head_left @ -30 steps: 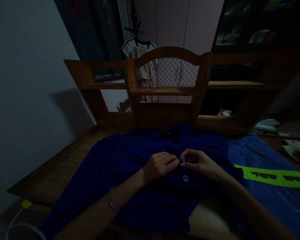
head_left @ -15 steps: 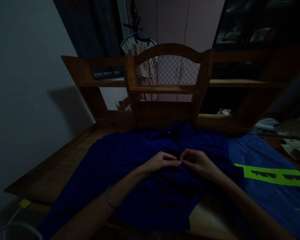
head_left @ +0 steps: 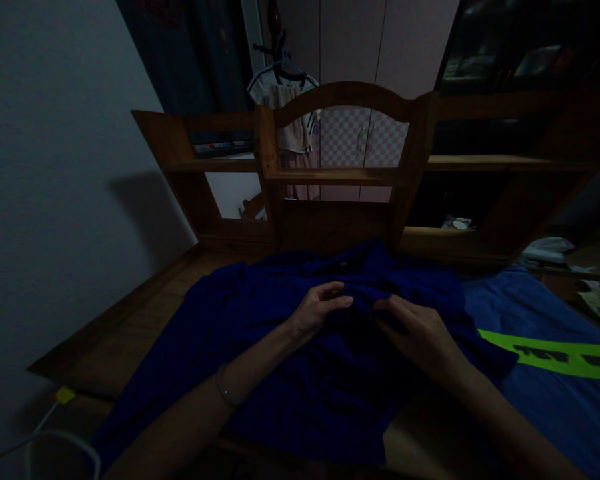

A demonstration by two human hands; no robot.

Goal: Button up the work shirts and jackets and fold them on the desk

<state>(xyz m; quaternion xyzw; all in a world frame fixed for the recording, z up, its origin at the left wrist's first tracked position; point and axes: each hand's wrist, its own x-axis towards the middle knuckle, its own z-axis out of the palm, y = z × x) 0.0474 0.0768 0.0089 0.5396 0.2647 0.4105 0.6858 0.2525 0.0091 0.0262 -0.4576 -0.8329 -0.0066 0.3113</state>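
Note:
A dark blue shirt (head_left: 275,373) lies spread out, its collar at the far side with a small pale tag. Over the middle of its front is my left hand (head_left: 317,310), thumb and forefinger apart with nothing between them. A silvery bangle (head_left: 225,387) circles that wrist. To its right, my right hand (head_left: 423,330) has bent fingers closed on a raised fold of the shirt's front. Its thumb tip is partly lost in the dark cloth.
A wooden headboard with shelves (head_left: 330,177) rises behind the shirt. A lighter blue cloth with a bright yellow-green strip (head_left: 555,353) lies at right. A white cable (head_left: 55,433) curls at lower left, beside the wall (head_left: 70,200). Clothes hang on a stand (head_left: 285,100) beyond.
My hands have moved apart. The left has gone up and left, its fingers spreading; the right has shifted right with the shirt's fold. The view has turned slightly left.

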